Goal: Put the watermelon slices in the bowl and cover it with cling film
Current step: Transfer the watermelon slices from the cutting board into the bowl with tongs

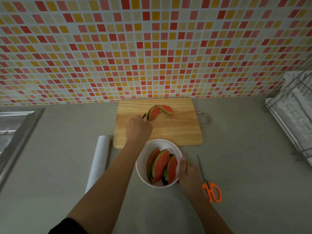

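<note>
At your far left, the steel sink (15, 125) is set into the edge of the grey worktop (244, 166). Next comes the cling film roll (98, 162), lying on the worktop with its length running away from you, just left of your left forearm and near the board's near-left corner. Your left hand (138, 129) is out over the wooden cutting board (177, 129), fingers curled, pinching the near end of a watermelon slice (153, 112). That slice is tilted with its red flesh toward you, and I cannot tell whether its far tip touches the wood. Just right of it, a second slice (167, 109) lies on the board near the far edge, and the 2 tips almost meet. The white bowl (162, 144) stands on the worktop just in front of the board's near edge. The 3 slices in the bowl (160, 166) lean side by side, rinds down and to the left. Your right hand (189, 173) grips the bowl's right rim with the thumb on top of the rim; the other fingers are hidden behind the bowl's outer wall. Right of that hand, the orange-handled scissors (211, 188) lie on the worktop with blades closed and pointing away from you. At the far right stands a white dish rack (293, 115).
</note>
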The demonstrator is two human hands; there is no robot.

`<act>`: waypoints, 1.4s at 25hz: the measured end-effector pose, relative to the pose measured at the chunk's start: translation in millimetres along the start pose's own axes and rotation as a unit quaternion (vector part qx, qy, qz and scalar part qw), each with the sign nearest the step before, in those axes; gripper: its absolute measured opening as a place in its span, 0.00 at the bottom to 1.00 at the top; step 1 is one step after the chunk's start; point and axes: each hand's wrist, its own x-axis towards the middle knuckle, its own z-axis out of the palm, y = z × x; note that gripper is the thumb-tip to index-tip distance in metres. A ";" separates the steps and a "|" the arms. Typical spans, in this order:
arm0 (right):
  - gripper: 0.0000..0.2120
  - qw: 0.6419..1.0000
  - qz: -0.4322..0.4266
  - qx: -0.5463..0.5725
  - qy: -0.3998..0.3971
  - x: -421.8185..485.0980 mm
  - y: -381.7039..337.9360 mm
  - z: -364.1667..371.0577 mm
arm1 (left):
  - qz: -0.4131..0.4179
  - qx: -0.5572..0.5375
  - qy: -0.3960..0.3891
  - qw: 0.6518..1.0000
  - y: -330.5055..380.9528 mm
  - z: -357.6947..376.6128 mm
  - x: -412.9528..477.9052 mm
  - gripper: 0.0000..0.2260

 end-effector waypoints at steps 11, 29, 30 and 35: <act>0.20 0.999 0.039 0.014 -0.008 0.2 -2.1 -1.9 | 0.048 -0.025 -0.006 0.999 -20.6 -1.3 7.6 0.08; 0.23 0.999 0.043 0.017 -0.017 1.3 -4.3 -3.7 | 0.108 -0.020 -0.042 0.993 -60.8 -56.1 -166.4 0.10; 0.23 0.998 0.046 0.025 -0.019 0.9 -4.7 -2.9 | 0.100 -0.009 -0.039 0.994 -59.4 -52.8 -167.2 0.11; 0.21 0.999 0.039 0.029 -0.006 -1.3 -6.9 -4.3 | 0.069 0.018 -0.036 0.997 -53.9 -58.1 -173.6 0.15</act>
